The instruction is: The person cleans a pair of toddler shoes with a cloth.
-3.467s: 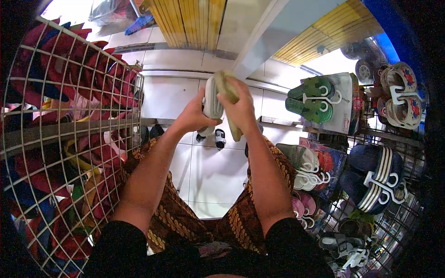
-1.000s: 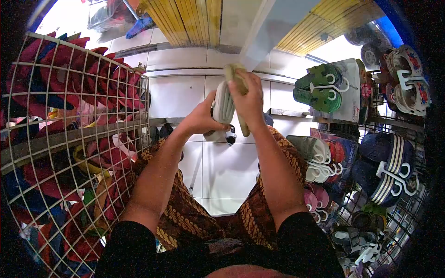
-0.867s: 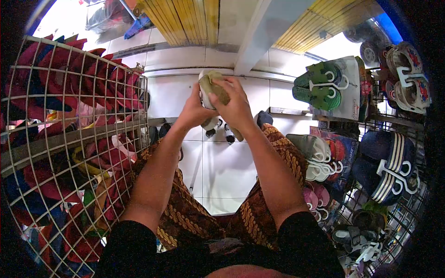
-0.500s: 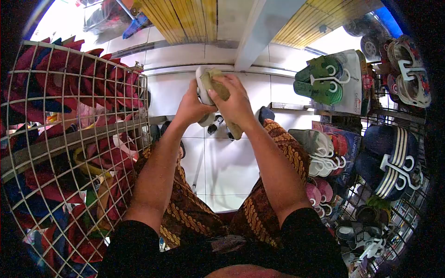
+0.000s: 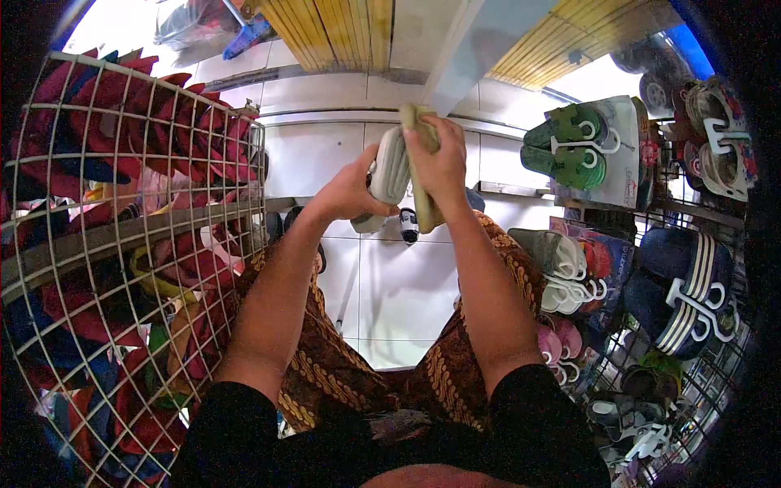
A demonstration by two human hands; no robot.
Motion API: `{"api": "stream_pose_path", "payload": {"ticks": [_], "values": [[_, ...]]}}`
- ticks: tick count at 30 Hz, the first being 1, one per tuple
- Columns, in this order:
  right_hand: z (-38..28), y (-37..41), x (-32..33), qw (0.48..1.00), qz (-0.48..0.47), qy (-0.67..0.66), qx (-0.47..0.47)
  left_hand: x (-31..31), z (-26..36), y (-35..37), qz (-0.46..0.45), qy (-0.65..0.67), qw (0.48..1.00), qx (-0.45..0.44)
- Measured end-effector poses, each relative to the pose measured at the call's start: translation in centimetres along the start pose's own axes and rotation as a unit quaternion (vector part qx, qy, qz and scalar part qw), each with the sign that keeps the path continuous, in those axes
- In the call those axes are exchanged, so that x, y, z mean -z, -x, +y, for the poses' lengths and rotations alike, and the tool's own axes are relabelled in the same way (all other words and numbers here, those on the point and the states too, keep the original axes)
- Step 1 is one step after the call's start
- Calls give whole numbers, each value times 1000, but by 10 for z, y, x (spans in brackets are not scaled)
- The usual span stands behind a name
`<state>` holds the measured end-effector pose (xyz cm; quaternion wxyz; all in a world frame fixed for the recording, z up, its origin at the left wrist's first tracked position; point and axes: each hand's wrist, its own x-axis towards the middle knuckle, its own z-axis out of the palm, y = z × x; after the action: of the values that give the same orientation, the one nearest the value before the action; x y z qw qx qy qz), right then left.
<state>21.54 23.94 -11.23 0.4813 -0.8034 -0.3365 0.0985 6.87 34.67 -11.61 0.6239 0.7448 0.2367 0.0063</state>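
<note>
My left hand (image 5: 351, 193) is closed round a white shoe (image 5: 390, 167), held upright with its grooved sole facing up toward me. The lower end of the shoe is partly hidden behind my thumb. In my right hand (image 5: 440, 163) is a folded beige cloth (image 5: 422, 191), gripped between thumb and fingers. The cloth stands just to the right of the shoe, edge toward me, with at most a narrow gap between them. Both hands are above the white tiled floor, in front of my knees.
A metal grid rack (image 5: 163, 207) with red and blue items stands close on my left. On the right, green sandals (image 5: 569, 145), navy striped slippers (image 5: 679, 289) and other footwear hang on racks. A black-and-white object (image 5: 408, 224) shows below the hands. A post (image 5: 472, 61) rises ahead.
The cloth has come off the top of the shoe and moved right with my right hand. My left hand has turned the shoe, so its grooved sole now shows.
</note>
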Motion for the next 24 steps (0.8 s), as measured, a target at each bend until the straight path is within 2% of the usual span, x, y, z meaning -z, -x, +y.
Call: {"api": "stream_pose_path", "payload": {"ticks": [2,3,6,7,10,11,12,14,16,18,19,22,23,24], "values": [[1,1,3,1000,-2,-18,-7,-2,5,0,12,1,1000,4],[-4,4,2,998,-49,-12,48,-4,4,-3,43,63,996,39],[-15,15,0,991,-109,-38,71,7,0,-5,98,68,992,47],[-12,13,1,995,-76,-25,52,6,2,-4,73,65,994,40],[2,-1,4,1000,-3,2,7,-6,6,0,22,-34,998,-55],[6,-3,5,1000,4,6,-1,-8,8,1,5,-20,999,-30],[8,-3,6,1000,13,9,-9,-7,8,1,26,2,1000,-3],[6,8,-5,997,-53,1,57,-4,10,-1,67,47,995,49],[-12,15,-5,992,-107,-30,57,2,7,-3,71,7,997,34],[-3,8,-6,999,-41,16,19,7,9,-2,75,-34,996,22],[1,5,-5,999,-8,39,2,3,14,2,33,-18,998,58],[2,-2,4,994,17,22,-109,-7,17,5,-1,-53,999,0],[6,2,-1,998,32,41,-42,-5,18,5,-3,-38,999,10],[4,6,-5,1000,-4,21,-1,-3,17,3,33,-20,999,18]]}}
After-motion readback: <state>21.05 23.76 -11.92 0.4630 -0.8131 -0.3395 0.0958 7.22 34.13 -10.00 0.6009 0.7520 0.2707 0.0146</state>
